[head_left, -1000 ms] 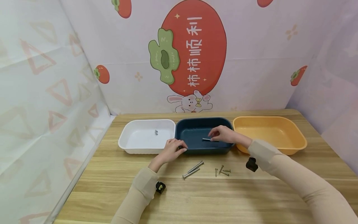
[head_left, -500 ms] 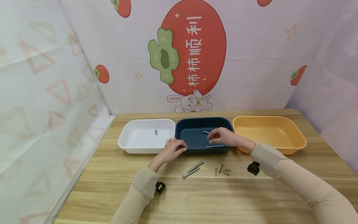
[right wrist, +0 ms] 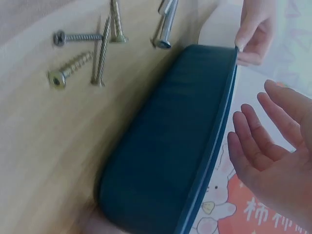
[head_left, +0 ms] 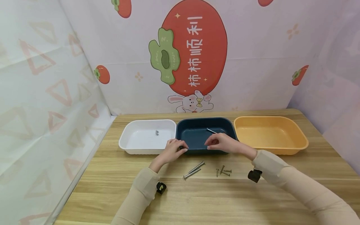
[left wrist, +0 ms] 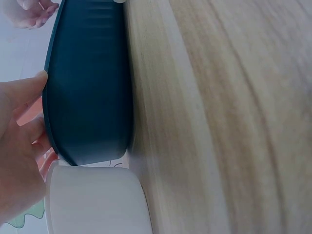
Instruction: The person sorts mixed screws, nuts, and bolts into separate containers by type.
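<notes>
My left hand (head_left: 172, 150) holds the near left rim of the dark blue tray (head_left: 194, 152), with the thumb outside and fingers over the edge, as the left wrist view shows. Above the near right side of that tray hovers my right hand (head_left: 226, 143); in the right wrist view its fingers (right wrist: 251, 141) are spread apart with nothing between them. A silver bolt (head_left: 211, 130) lies in the tray, partly covered by the right hand. On the table before the tray are two large bolts (head_left: 192, 173) and several smaller brass-coloured screws (head_left: 222, 170).
To the left, a white tray (head_left: 132, 151) with a few small metal pieces (head_left: 157, 132) stands against the blue one. A yellow tray (head_left: 301, 142) stands at the right. All sit on a wooden table (head_left: 197, 200) before a printed backdrop (head_left: 247, 84).
My right hand let go of the bolt inside the blue tray, then moved toward the tray's near rim. The bolt now lies farther back. The left hand has stayed put.
</notes>
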Tool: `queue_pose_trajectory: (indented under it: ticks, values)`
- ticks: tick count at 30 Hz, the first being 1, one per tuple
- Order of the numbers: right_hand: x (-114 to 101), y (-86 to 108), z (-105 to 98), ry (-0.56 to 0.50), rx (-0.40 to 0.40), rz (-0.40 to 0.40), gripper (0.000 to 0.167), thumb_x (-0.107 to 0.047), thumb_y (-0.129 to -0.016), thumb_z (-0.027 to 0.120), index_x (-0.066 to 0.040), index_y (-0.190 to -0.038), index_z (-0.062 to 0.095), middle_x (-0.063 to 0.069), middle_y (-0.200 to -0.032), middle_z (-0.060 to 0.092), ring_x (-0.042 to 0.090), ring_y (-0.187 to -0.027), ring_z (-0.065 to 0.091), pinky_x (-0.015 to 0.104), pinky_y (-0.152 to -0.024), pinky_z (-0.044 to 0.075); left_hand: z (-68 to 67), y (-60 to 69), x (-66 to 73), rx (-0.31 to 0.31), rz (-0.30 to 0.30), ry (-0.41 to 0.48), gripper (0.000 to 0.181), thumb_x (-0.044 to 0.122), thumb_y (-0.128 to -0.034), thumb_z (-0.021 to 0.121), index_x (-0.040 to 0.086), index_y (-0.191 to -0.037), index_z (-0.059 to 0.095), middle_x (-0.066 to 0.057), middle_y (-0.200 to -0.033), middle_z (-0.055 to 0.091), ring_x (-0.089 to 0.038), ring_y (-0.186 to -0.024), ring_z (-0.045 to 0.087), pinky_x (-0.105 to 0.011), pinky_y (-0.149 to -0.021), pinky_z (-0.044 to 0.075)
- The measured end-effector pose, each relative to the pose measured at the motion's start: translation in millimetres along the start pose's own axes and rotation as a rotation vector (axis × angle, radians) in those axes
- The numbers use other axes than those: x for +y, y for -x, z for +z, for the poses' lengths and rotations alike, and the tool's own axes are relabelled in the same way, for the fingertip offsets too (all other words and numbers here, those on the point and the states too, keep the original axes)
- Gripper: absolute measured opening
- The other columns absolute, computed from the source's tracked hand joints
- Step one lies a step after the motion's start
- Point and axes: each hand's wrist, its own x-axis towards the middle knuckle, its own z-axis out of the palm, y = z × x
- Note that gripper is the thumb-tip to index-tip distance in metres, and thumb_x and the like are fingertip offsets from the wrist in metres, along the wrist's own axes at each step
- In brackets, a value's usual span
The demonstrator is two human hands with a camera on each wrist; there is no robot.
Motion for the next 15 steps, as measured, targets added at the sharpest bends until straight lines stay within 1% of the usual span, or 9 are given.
queue_pose_trajectory:
  ticks: [4,8,10,15]
  values:
    - [-2,1.6,8,-0.006,0.016,-0.032,0.017,-0.013,-0.084,0.06,-0.002,-0.096,0.064,0.01,-0.092,0.062,0.013,-0.079,0.058,0.028,-0.073,0.048,0.3,-0.2,0.2,0.0,0.0,-0.004,0.011,0.018,-0.0882,0.054,0.011,-0.093,0.061,0.0,-0.092,0.062,-0.017,-0.089,0.047,-0.045,-0.093,0.024]
    - [-5,3.9,14,-0.001,0.019,-0.064,0.017,-0.014,-0.084,0.061,-0.003,-0.096,0.064,0.009,-0.091,0.062,0.01,-0.078,0.058,0.026,-0.073,0.048,0.3,-0.1,0.1,-0.001,-0.009,-0.003,0.01,0.018,-0.0881,0.054,0.011,-0.092,0.061,0.0,-0.092,0.062,-0.017,-0.089,0.047,-0.046,-0.093,0.024]
    - [-7,4.5,18,0.005,0.014,-0.07,0.017,-0.016,-0.083,0.061,-0.005,-0.096,0.065,0.006,-0.091,0.062,0.009,-0.079,0.058,0.025,-0.073,0.048,0.5,-0.1,-0.1,-0.005,-0.015,-0.003,0.01,0.017,-0.0882,0.054,0.011,-0.092,0.061,0.0,-0.092,0.062,-0.017,-0.089,0.047,-0.046,-0.093,0.024]
    - [-12,5.6,25,-0.013,-0.014,-0.062,0.018,-0.016,-0.084,0.061,-0.005,-0.097,0.065,0.008,-0.092,0.062,0.008,-0.079,0.056,0.025,-0.074,0.047,0.6,-0.1,0.0,-0.008,-0.018,-0.002,0.011,0.018,-0.0884,0.054,0.01,-0.093,0.061,0.0,-0.092,0.062,-0.017,-0.089,0.047,-0.046,-0.093,0.023]
